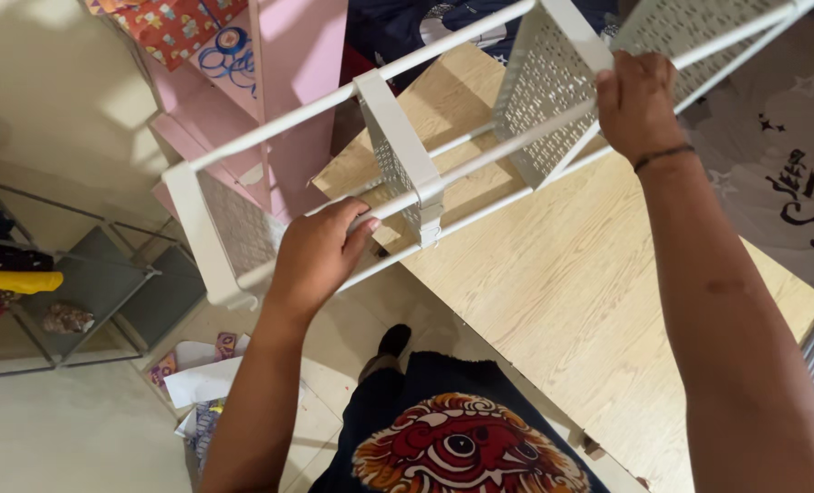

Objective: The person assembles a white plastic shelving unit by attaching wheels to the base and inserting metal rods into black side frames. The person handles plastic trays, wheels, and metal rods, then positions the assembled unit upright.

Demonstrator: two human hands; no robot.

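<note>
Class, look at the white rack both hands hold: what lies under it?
Under the white rack shows a wooden board and a pink shelf; the perforated panels cover parts of both.

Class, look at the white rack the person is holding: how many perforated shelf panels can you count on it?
4. On the white rack: one panel beside the left hand, one in the middle, one beside the right hand, one at the top edge. More may lie outside the picture.

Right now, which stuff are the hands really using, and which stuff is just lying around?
In use:
- white metal rack, held up in the air
- left hand, gripping a rail
- right hand, gripping another rail

Just lying about:
- wooden table
- pink shelf
- grey wire shelf
- papers on the floor
</note>
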